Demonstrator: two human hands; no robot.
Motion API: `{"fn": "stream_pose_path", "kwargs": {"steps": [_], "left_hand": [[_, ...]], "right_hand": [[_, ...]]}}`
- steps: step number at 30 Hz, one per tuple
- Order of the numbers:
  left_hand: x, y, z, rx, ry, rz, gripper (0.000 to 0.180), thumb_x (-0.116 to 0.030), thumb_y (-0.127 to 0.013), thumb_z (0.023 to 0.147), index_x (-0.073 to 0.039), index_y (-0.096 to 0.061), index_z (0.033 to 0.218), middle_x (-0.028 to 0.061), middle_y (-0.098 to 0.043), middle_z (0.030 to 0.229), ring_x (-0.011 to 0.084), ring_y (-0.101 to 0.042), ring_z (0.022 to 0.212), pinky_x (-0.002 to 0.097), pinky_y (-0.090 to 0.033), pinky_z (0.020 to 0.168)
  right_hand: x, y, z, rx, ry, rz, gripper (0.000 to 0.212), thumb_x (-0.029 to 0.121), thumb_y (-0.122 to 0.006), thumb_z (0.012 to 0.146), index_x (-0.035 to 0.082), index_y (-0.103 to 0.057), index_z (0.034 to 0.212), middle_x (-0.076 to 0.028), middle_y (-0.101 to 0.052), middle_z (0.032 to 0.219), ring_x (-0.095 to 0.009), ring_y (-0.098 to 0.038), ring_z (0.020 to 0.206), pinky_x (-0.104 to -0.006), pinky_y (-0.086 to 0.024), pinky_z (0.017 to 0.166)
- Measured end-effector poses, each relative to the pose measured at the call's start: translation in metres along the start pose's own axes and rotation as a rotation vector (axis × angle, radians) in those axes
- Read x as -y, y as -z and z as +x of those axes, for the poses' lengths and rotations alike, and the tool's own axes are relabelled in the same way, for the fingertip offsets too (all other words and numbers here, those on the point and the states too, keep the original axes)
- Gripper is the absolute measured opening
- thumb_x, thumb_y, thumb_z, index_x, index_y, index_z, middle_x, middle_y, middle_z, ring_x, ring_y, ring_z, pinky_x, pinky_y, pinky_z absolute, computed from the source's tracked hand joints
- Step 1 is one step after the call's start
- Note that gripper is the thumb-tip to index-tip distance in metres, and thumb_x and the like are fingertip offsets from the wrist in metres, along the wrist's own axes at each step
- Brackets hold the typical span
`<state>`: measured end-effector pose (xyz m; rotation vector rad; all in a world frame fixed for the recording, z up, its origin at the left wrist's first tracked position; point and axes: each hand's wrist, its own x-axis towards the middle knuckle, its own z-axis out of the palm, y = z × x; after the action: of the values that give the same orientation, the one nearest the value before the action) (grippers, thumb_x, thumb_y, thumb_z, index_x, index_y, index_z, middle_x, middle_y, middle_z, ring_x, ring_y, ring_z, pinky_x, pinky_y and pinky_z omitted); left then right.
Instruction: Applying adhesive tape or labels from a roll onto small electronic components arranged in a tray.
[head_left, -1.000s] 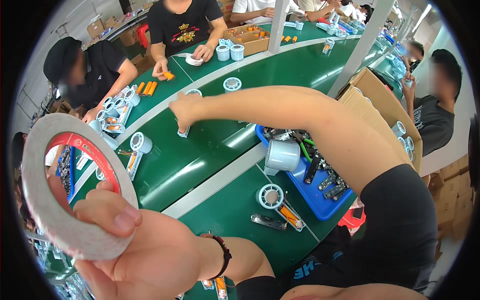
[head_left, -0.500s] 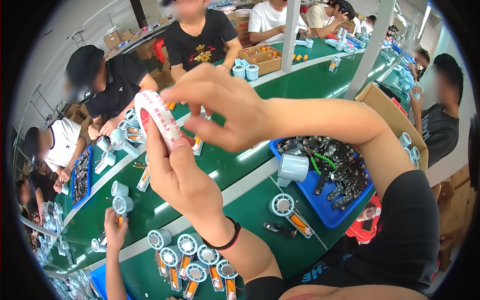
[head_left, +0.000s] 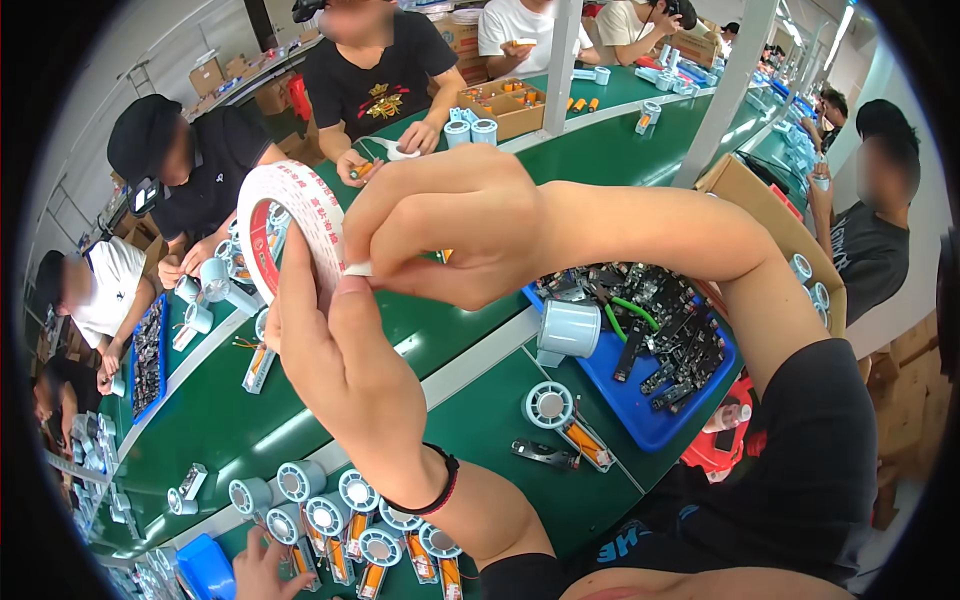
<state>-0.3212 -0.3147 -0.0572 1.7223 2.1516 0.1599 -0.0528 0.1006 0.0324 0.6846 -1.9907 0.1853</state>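
My left hand (head_left: 350,375) holds up a roll of white tape with red print (head_left: 318,225), its fingers through the ring and its thumb on the outer face. Beside it, my right hand (head_left: 455,225) pinches a small whitish tape end (head_left: 357,269) at the roll, close to the left thumb. Below on the green bench lie a light-blue round-headed unit with an orange cell (head_left: 550,405) and a black slim part (head_left: 545,454). Several similar light-blue units (head_left: 325,515) stand grouped nearer to my left forearm.
At right a blue tray (head_left: 652,430) holds many black parts, green-handled pliers (head_left: 632,315) and a light-blue housing (head_left: 568,330). Another person's hand (head_left: 268,572) reaches in at lower left, next to a blue bin (head_left: 207,568). Co-workers sit across the green conveyor (head_left: 590,170). A cardboard box (head_left: 835,270) stands behind my right arm.
My right fingers, apart before, have closed on the tape end. The roll has shifted slightly left. The other person's hand has moved down to the grouped units, where another unit now stands.
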Motion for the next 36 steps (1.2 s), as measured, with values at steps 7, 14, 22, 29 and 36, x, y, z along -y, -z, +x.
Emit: {"fn": "stream_pose_path", "kwargs": {"steps": [7,14,22,29,36], "left_hand": [[0.066,0.033,0.074,-0.275,0.125,0.006,0.034,-0.008,-0.075,0.073,0.0,-0.055,0.1,0.015,-0.053,0.091,0.0259,-0.055,0.073,0.0369,-0.045,0.065],[-0.156,0.012,0.207,-1.298,-0.437,-1.69,0.036,-0.024,-0.043,0.098,0.006,-0.062,0.103,0.0143,-0.066,0.097,0.0213,-0.059,0.099,0.0353,-0.047,0.087],[-0.212,0.026,0.209,-1.593,-0.388,-1.528,0.038,-0.024,-0.04,0.096,0.008,-0.057,0.11,0.0148,-0.064,0.101,0.0227,-0.062,0.101,0.0361,-0.049,0.086],[-0.201,0.022,0.197,-1.354,-0.396,-1.503,0.042,-0.027,-0.041,0.096,0.009,-0.054,0.113,0.0167,-0.063,0.104,0.0274,-0.06,0.106,0.0417,-0.052,0.086],[-0.222,0.03,0.202,-1.613,-0.172,-1.496,0.052,-0.035,-0.042,0.093,0.008,-0.05,0.122,0.0201,-0.058,0.116,0.0383,-0.06,0.105,0.0585,-0.054,0.077]], "right_hand": [[0.031,0.018,0.016,-0.126,0.012,0.202,0.026,-0.005,-0.075,0.079,0.006,-0.062,0.098,-0.005,-0.067,0.093,-0.015,-0.065,0.07,-0.0274,-0.053,0.061],[-0.023,-0.012,-0.078,0.235,-1.292,0.435,0.042,0.007,-0.071,0.087,0.003,-0.048,0.122,-0.007,-0.065,0.092,-0.01,-0.063,0.068,-0.025,-0.05,0.059],[-0.056,-0.081,-0.147,0.785,-1.261,0.342,0.043,0.011,-0.07,0.085,0.004,-0.053,0.124,-0.008,-0.069,0.093,-0.021,-0.068,0.076,-0.0356,-0.053,0.068],[-0.042,-0.104,-0.129,0.927,-1.169,0.105,0.044,0.013,-0.068,0.083,0.007,-0.055,0.125,-0.011,-0.07,0.099,-0.029,-0.068,0.091,-0.0422,-0.052,0.081],[-0.064,-0.114,-0.129,0.928,-1.297,-0.18,0.046,0.013,-0.067,0.082,0.01,-0.055,0.126,-0.013,-0.068,0.106,-0.031,-0.066,0.102,-0.0419,-0.052,0.085]]}}
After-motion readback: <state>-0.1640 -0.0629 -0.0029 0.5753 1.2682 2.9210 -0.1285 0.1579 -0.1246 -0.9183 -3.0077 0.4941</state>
